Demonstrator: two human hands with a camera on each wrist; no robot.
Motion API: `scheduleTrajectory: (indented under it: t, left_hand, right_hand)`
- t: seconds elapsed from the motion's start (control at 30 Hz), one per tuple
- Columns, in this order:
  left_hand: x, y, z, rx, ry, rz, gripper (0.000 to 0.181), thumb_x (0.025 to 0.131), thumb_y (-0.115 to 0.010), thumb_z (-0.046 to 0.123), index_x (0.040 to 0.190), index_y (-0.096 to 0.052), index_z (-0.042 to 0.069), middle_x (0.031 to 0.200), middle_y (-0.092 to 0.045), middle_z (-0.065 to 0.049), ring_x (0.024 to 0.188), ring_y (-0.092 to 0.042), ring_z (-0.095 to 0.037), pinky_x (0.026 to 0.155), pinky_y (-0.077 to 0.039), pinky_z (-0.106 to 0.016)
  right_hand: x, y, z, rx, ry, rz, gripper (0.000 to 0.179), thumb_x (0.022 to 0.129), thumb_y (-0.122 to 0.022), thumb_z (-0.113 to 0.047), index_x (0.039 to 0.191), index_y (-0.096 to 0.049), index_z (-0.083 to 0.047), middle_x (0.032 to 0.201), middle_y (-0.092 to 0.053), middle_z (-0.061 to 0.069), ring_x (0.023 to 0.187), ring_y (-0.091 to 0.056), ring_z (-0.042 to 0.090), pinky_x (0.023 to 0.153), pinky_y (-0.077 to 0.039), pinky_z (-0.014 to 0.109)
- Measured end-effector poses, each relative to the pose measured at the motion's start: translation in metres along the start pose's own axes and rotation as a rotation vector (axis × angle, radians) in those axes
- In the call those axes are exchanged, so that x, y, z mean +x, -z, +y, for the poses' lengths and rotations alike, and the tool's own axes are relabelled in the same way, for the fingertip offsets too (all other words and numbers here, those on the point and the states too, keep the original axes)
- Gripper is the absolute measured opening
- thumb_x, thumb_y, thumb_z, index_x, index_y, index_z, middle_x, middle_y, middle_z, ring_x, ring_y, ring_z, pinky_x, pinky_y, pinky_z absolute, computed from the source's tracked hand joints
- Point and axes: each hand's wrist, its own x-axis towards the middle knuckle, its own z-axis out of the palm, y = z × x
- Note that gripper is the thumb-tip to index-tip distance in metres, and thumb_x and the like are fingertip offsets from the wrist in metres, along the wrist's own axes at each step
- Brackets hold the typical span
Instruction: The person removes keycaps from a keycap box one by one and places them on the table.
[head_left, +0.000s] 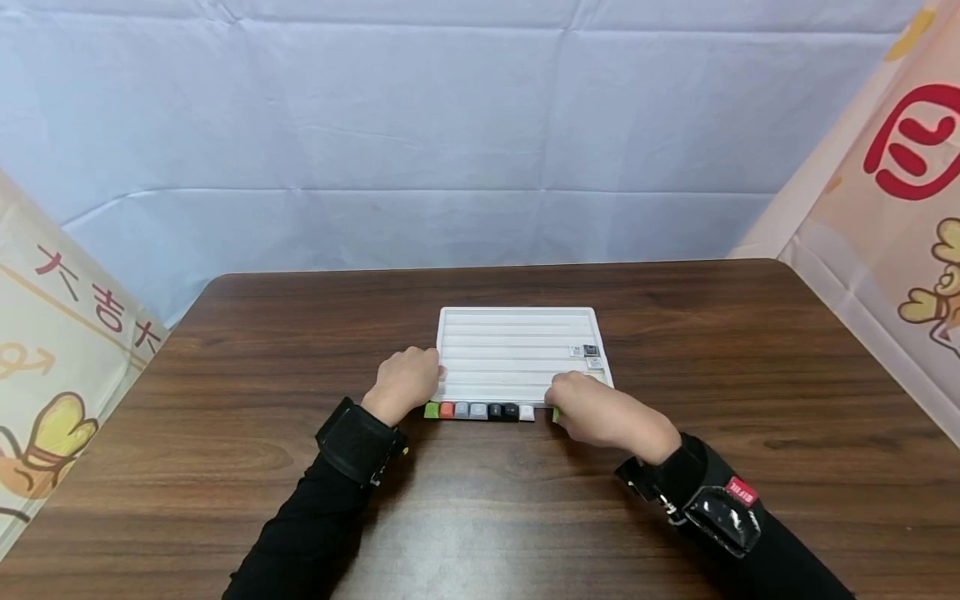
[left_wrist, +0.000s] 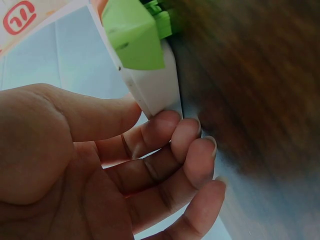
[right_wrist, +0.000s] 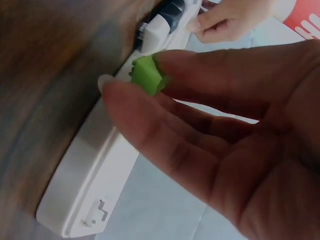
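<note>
white ridged board (head_left: 510, 332) lies on the brown wood-grain table (head_left: 285, 517), its long near edge toward the person — likely so the edge is in easy reach of both hands. left hand (head_left: 408, 379) pinches the board's near left corner, thumb on one face, curled fingertips against the other side; reads as a brace against sliding. right hand (head_left: 600, 408) is at the near edge, right of centre: thumb and index nearly closed, pinching a small green keycap-like block (right_wrist: 146, 75) by its sides. that grip probably keeps the block's pegged side free. row of seven similar blocks (head_left: 478, 411) runs along the near edge to the left, white one nearest the pinched block, small gap between — can't tell if the pinched block touches the board.
</note>
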Motion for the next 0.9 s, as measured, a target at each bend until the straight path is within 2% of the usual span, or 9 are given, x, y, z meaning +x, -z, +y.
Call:
scheduleTrajectory:
  t: [0.13, 0.23, 0.33, 0.4, 0.63, 0.9]
  left_hand:
    - [0.000, 0.000, 0.000, 0.001, 0.005, -0.006, 0.025, 0.097, -0.048, 0.022, 0.099, -0.061, 0.000, 0.072, -0.054, -0.010, 0.060, -0.052, -0.021, 0.052, -0.039, -0.033]
    - [0.001, 0.000, 0.000, 0.000, 0.007, -0.008, 0.025, 0.097, -0.048, 0.021, 0.099, -0.061, 0.000, 0.071, -0.054, -0.009, 0.059, -0.051, -0.021, 0.052, -0.038, -0.032]
    - [0.001, 0.000, 0.001, 0.000, 0.008, -0.011, 0.025, 0.097, -0.047, 0.021, 0.100, -0.060, 0.000, 0.070, -0.053, -0.009, 0.059, -0.051, -0.021, 0.052, -0.038, -0.032]
    - [0.002, 0.000, 0.001, 0.003, 0.010, -0.012, 0.025, 0.097, -0.047, 0.021, 0.101, -0.060, 0.000, 0.071, -0.054, -0.009, 0.060, -0.052, -0.021, 0.052, -0.038, -0.032]
    - [0.002, 0.000, 0.001, 0.009, 0.012, -0.010, 0.026, 0.097, -0.047, 0.021, 0.100, -0.061, 0.000, 0.072, -0.055, -0.010, 0.061, -0.052, -0.021, 0.052, -0.039, -0.032]
    - [0.001, -0.001, 0.000, 0.001, 0.007, -0.008, 0.025, 0.097, -0.047, 0.021, 0.099, -0.061, -0.001, 0.067, -0.050, -0.008, 0.059, -0.051, -0.021, 0.052, -0.037, -0.031]
  right_hand:
    - [0.002, -0.005, -0.001, 0.002, 0.001, 0.004, 0.024, 0.076, -0.055, 0.014, 0.065, -0.051, -0.007, 0.062, -0.043, -0.002, 0.058, -0.032, 0.010, 0.052, -0.030, 0.024]
    - [0.003, -0.009, -0.002, 0.008, 0.001, 0.014, 0.022, 0.075, -0.054, 0.017, 0.069, -0.058, -0.004, 0.065, -0.053, 0.001, 0.059, -0.044, 0.010, 0.052, -0.036, 0.023]
    - [0.004, -0.012, -0.004, 0.008, 0.009, 0.028, 0.023, 0.074, -0.053, 0.019, 0.076, -0.065, -0.001, 0.074, -0.062, 0.006, 0.069, -0.058, 0.015, 0.057, -0.045, 0.024]
    - [0.004, -0.014, -0.005, -0.008, 0.025, 0.046, 0.024, 0.074, -0.053, 0.019, 0.078, -0.067, -0.001, 0.076, -0.064, 0.008, 0.073, -0.061, 0.019, 0.060, -0.047, 0.025]
    - [0.002, -0.016, -0.006, -0.062, 0.030, 0.075, 0.022, 0.075, -0.053, 0.017, 0.074, -0.064, -0.003, 0.070, -0.057, 0.004, 0.067, -0.057, 0.017, 0.057, -0.044, 0.024]
    - [-0.002, -0.007, -0.006, -0.096, -0.063, 0.052, 0.020, 0.076, -0.065, 0.005, 0.066, -0.056, -0.009, 0.064, -0.049, -0.002, 0.057, -0.040, 0.010, 0.050, -0.033, 0.025]
